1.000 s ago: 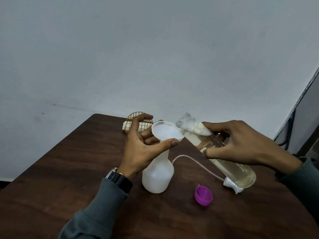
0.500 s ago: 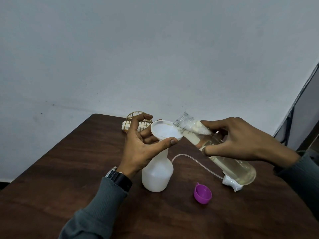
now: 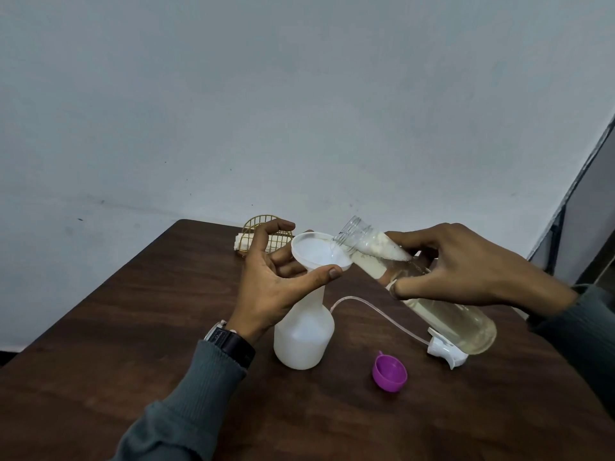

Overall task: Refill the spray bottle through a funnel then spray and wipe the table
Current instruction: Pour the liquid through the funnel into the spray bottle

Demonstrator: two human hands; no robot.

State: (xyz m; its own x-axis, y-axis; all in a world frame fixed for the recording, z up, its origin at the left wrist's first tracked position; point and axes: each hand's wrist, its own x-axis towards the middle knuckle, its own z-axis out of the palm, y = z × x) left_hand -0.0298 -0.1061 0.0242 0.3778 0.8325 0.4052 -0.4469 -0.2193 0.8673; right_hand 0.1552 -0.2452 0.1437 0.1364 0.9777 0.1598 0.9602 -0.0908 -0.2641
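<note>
Over the table [image 3: 133,344], my right hand [image 3: 466,264] grips the clear bottle [image 3: 446,317], now tipped into the funnel [image 3: 316,251] my left hand [image 3: 269,287] holds; pouring begins.

- A plain, pale grey-white painted wall [image 3: 299,111] fills the upper half of the view, evenly and softly lit.
- A few small dark marks [image 3: 80,219] dot it low on the left.
- A dark brown wood-grain table [image 3: 133,327] with a rounded far corner stands against it.
- At the right edge, a dark slanted frame [image 3: 563,214] borders a grey panel [image 3: 592,221].
</note>
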